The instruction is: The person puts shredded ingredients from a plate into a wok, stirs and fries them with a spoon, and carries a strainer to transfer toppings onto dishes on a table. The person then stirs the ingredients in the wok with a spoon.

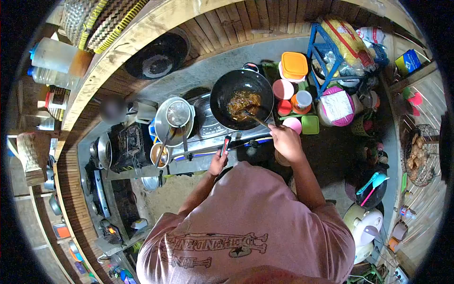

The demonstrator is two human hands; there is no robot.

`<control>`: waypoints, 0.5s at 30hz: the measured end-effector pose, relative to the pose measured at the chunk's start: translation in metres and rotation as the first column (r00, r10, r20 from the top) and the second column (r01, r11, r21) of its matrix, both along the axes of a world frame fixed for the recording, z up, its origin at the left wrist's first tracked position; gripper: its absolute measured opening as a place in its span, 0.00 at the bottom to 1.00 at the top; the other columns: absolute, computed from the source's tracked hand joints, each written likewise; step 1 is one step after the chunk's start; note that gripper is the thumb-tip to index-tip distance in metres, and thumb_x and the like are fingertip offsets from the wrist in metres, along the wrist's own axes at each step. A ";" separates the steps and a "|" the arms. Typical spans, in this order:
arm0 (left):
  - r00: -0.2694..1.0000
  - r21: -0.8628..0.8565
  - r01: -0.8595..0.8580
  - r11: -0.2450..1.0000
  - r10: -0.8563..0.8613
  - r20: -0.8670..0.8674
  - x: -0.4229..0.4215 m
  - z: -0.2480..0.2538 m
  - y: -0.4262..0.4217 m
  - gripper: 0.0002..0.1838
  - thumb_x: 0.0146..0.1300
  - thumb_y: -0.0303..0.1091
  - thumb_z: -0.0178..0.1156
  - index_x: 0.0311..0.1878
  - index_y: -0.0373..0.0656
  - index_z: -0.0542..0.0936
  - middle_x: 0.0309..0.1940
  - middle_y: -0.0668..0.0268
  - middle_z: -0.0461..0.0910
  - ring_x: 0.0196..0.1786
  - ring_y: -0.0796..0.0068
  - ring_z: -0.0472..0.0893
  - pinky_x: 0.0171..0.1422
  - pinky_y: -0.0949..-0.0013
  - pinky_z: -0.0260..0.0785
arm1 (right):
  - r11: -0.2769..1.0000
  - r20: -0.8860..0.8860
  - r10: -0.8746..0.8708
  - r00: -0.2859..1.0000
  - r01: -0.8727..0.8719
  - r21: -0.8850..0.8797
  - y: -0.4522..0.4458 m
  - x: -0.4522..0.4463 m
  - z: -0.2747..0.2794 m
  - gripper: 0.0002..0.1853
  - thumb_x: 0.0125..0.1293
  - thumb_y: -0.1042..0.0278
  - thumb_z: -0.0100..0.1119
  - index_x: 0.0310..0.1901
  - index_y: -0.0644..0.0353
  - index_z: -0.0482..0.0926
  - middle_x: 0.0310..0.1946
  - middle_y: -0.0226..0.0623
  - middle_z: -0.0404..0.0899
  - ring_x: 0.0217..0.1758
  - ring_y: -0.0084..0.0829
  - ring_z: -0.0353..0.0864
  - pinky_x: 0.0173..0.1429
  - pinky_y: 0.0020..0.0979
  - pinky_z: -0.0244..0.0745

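Observation:
My right hand point(286, 141) is closed around the handle of a spatula point(258, 119), whose blade reaches into a dark wok point(222, 80). Brown, glossy shredded food point(242, 103) lies in the bottom of the wok, which sits on a silver gas stove point(208, 120). In front of the stove, my left hand point(218, 163) is closed on a slim red-and-black object point(226, 144); its exact kind is unclear. Left of the wok stands a metal basin point(162, 124) with a round wire strainer point(178, 114) resting over it.
A cup with utensils point(159, 154) stands near the counter's front edge. Right of the wok are an orange-lidded container point(293, 66), several lidded tubs and a blue rack point(326, 59). Another wok point(157, 54) hangs on the back wall. A white rice cooker point(366, 227) stands at the right.

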State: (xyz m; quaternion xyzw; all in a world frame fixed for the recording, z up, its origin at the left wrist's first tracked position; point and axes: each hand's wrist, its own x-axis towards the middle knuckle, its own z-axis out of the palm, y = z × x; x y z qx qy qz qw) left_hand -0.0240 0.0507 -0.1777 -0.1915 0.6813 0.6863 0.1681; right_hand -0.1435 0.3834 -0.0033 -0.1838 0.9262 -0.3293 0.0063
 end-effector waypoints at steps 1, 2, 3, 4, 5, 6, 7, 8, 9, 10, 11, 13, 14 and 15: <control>1.000 0.024 -0.003 1.000 0.004 -0.007 0.000 0.002 0.002 0.13 0.75 0.46 0.55 0.41 0.48 0.69 0.18 0.78 0.63 0.18 0.85 0.61 0.22 0.75 0.52 | 0.999 0.135 -0.030 0.990 0.028 0.016 -0.004 0.001 0.005 0.15 0.64 0.71 0.56 0.52 0.54 0.84 0.36 0.44 0.85 0.40 0.45 0.85 0.44 0.42 0.80; 1.000 0.050 -0.004 0.999 0.005 -0.014 -0.001 0.004 0.004 0.13 0.75 0.46 0.55 0.41 0.48 0.69 0.17 0.78 0.62 0.18 0.85 0.61 0.22 0.75 0.52 | 1.000 0.066 0.007 0.998 -0.008 0.015 -0.008 0.000 0.000 0.15 0.66 0.68 0.56 0.52 0.54 0.84 0.30 0.44 0.85 0.33 0.46 0.85 0.39 0.45 0.79; 1.000 0.050 0.001 0.999 0.000 -0.019 -0.001 0.005 0.005 0.13 0.75 0.46 0.55 0.41 0.48 0.69 0.17 0.78 0.62 0.18 0.85 0.61 0.22 0.75 0.52 | 1.000 0.061 0.003 0.998 -0.003 0.015 -0.015 -0.001 -0.004 0.15 0.66 0.68 0.56 0.52 0.54 0.84 0.30 0.44 0.85 0.33 0.46 0.85 0.39 0.45 0.79; 1.000 0.041 -0.001 0.999 0.002 -0.013 0.000 0.005 0.006 0.13 0.75 0.46 0.55 0.41 0.48 0.70 0.18 0.77 0.63 0.19 0.85 0.61 0.23 0.75 0.52 | 0.998 0.071 0.038 0.997 -0.041 0.046 -0.025 -0.003 -0.007 0.15 0.66 0.67 0.56 0.53 0.54 0.83 0.29 0.45 0.84 0.32 0.47 0.84 0.38 0.47 0.78; 1.000 0.032 -0.002 0.999 0.002 -0.007 0.001 0.005 0.006 0.13 0.76 0.46 0.54 0.41 0.47 0.70 0.19 0.76 0.65 0.19 0.84 0.62 0.24 0.74 0.53 | 0.994 0.082 0.072 0.994 -0.078 0.077 -0.036 -0.006 -0.011 0.15 0.67 0.65 0.56 0.53 0.54 0.83 0.28 0.45 0.84 0.31 0.47 0.84 0.36 0.49 0.78; 1.000 0.051 0.008 0.999 -0.008 0.004 0.000 0.006 0.006 0.12 0.76 0.45 0.54 0.41 0.47 0.70 0.19 0.77 0.64 0.19 0.85 0.61 0.24 0.74 0.53 | 0.996 0.038 0.085 0.996 -0.087 0.037 -0.047 -0.009 -0.018 0.15 0.67 0.63 0.56 0.54 0.53 0.82 0.25 0.46 0.83 0.29 0.49 0.83 0.34 0.50 0.77; 1.000 0.051 0.018 0.999 -0.018 0.002 0.000 0.005 0.007 0.12 0.76 0.45 0.54 0.41 0.47 0.70 0.19 0.77 0.64 0.19 0.85 0.61 0.24 0.74 0.53 | 0.992 0.019 0.103 0.995 -0.104 0.078 -0.060 -0.015 -0.027 0.14 0.68 0.63 0.55 0.51 0.53 0.83 0.24 0.46 0.82 0.28 0.49 0.84 0.33 0.49 0.78; 1.000 0.040 0.016 0.999 -0.016 -0.014 0.000 0.002 0.008 0.13 0.75 0.45 0.55 0.40 0.48 0.69 0.18 0.78 0.63 0.18 0.85 0.60 0.22 0.74 0.51 | 0.992 0.014 0.057 0.998 -0.058 0.109 -0.075 -0.023 -0.036 0.14 0.68 0.62 0.54 0.50 0.53 0.83 0.23 0.45 0.82 0.28 0.48 0.84 0.33 0.49 0.78; 1.000 0.030 0.012 0.999 -0.011 -0.028 0.000 0.003 0.009 0.13 0.75 0.45 0.55 0.38 0.49 0.67 0.17 0.79 0.62 0.17 0.86 0.59 0.20 0.75 0.50 | 0.990 0.011 0.012 1.000 -0.014 0.140 -0.084 -0.028 -0.036 0.13 0.69 0.62 0.53 0.49 0.53 0.83 0.23 0.45 0.83 0.28 0.48 0.85 0.33 0.49 0.79; 1.000 0.057 -0.011 0.998 0.010 0.002 0.001 0.003 0.009 0.13 0.75 0.44 0.55 0.38 0.49 0.67 0.17 0.79 0.62 0.17 0.86 0.59 0.20 0.75 0.50 | 0.990 0.014 0.006 1.000 -0.008 0.140 -0.087 -0.031 -0.036 0.13 0.69 0.62 0.53 0.49 0.53 0.83 0.23 0.45 0.83 0.28 0.48 0.85 0.33 0.49 0.79; 1.000 0.057 -0.005 0.998 0.005 0.002 0.000 0.004 0.009 0.13 0.75 0.44 0.55 0.38 0.49 0.67 0.17 0.79 0.62 0.17 0.86 0.59 0.20 0.75 0.50 | 0.987 0.029 -0.027 0.999 0.022 0.161 -0.088 -0.035 -0.035 0.13 0.69 0.62 0.53 0.48 0.53 0.83 0.23 0.45 0.83 0.28 0.47 0.85 0.33 0.49 0.79; 1.000 0.049 -0.024 0.999 0.024 -0.005 0.000 0.004 0.009 0.13 0.75 0.44 0.55 0.38 0.49 0.67 0.17 0.79 0.62 0.17 0.86 0.59 0.20 0.76 0.50 | 0.982 0.042 -0.060 0.997 0.051 0.184 -0.085 -0.036 -0.024 0.12 0.69 0.62 0.53 0.47 0.54 0.84 0.24 0.45 0.83 0.29 0.46 0.86 0.32 0.49 0.79; 1.000 0.053 -0.025 0.998 0.026 -0.005 0.000 0.004 0.008 0.13 0.75 0.44 0.55 0.38 0.49 0.67 0.17 0.79 0.62 0.17 0.86 0.59 0.20 0.76 0.50 | 0.985 0.031 -0.010 0.999 0.004 0.171 -0.077 -0.032 -0.018 0.13 0.69 0.62 0.53 0.48 0.54 0.84 0.24 0.46 0.83 0.29 0.46 0.86 0.33 0.49 0.79; 1.000 0.069 -0.026 0.997 0.027 -0.003 -0.001 0.004 0.008 0.12 0.75 0.44 0.55 0.38 0.49 0.68 0.17 0.79 0.62 0.17 0.86 0.59 0.20 0.76 0.50 | 0.986 0.018 0.041 0.999 -0.044 0.160 -0.071 -0.030 -0.008 0.13 0.69 0.62 0.53 0.48 0.54 0.84 0.25 0.47 0.83 0.29 0.46 0.86 0.33 0.49 0.79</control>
